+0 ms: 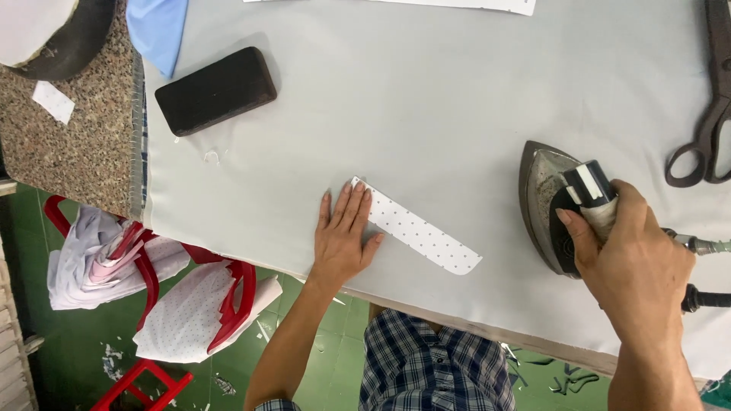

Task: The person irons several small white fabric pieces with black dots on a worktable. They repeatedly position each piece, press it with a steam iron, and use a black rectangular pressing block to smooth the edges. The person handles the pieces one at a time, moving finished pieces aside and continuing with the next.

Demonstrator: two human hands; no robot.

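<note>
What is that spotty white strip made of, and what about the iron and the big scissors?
The spotty strip looks like thin woven cloth: flat, matte, with a soft rounded end. The iron seems to be dull, worn grey metal with a dark handle, probably plastic. The scissors look like dark, tarnished metal.

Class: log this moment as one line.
left hand: flat on dotted fabric strip | right hand: gripping iron | scissors: idle
</note>
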